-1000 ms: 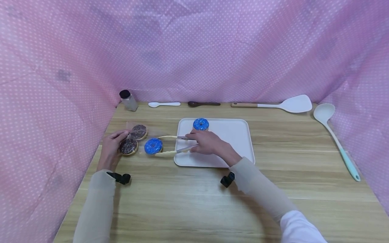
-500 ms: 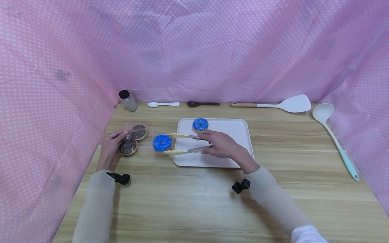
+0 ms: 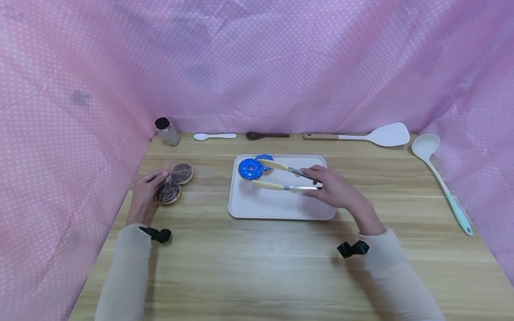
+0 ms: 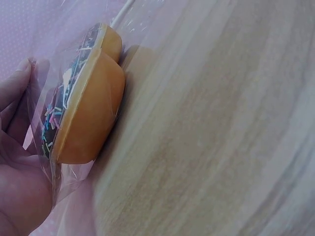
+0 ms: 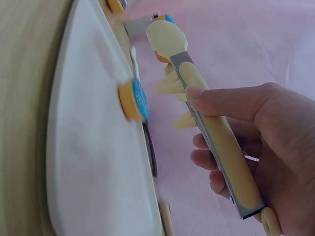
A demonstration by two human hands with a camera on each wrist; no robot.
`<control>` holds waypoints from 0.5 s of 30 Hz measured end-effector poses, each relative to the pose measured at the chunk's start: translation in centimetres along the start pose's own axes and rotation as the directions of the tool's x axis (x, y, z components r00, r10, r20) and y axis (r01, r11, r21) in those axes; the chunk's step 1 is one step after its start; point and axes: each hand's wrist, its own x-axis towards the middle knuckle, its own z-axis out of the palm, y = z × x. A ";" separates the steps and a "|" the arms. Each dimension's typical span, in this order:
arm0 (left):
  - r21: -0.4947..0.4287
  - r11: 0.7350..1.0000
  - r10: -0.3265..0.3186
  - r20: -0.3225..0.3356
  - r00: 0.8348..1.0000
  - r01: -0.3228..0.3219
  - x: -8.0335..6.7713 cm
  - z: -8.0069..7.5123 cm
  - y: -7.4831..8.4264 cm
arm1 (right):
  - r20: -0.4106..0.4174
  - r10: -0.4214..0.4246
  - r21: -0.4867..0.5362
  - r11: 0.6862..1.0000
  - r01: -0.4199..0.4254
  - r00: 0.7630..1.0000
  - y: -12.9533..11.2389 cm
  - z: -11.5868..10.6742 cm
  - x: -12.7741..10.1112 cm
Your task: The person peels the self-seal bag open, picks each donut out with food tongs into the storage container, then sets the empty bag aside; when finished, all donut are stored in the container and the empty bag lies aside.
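My right hand (image 3: 339,189) grips a pair of tongs (image 3: 270,185) with cream tips and metal arms. Between the tips is a blue sprinkled doughnut (image 3: 245,171), above the white tray (image 3: 281,208). It partly covers a second blue doughnut (image 3: 265,157) lying at the tray's back left; the right wrist view shows that doughnut (image 5: 132,101) apart from the tongs. My left hand (image 3: 145,192) pinches the edge of a clear plastic bag (image 4: 71,174). Inside the bag are two chocolate doughnuts (image 3: 168,193) with sprinkles, lying on the wooden table.
Along the back edge stand a black-capped jar (image 3: 167,132), a white spoon (image 3: 214,136), a dark brown spoon (image 3: 267,135) and a white spatula (image 3: 385,135). At the right lies a ladle (image 3: 443,183) with a mint handle. Pink dotted cloth (image 3: 257,67) surrounds the table.
The right hand has carried the blue doughnut in the tongs rightward, out of the bag area and over the tray. My left hand has stayed at the bag.
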 end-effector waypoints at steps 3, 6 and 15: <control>-0.013 1.000 0.008 0.009 1.000 -0.008 -0.1 0.0 0.0 | -0.007 0.045 -0.001 0.999 -0.045 0.999 1.4 -0.8 -1.0; -0.023 1.000 0.005 0.019 1.000 -0.004 -0.2 -0.1 0.0 | -0.016 0.083 -0.012 0.996 -0.083 0.996 2.8 -1.3 -2.0; 0.025 1.000 -0.003 0.001 1.000 0.003 -0.2 -0.1 0.0 | -0.053 0.140 -0.056 0.988 -0.142 0.989 6.8 -1.2 -4.1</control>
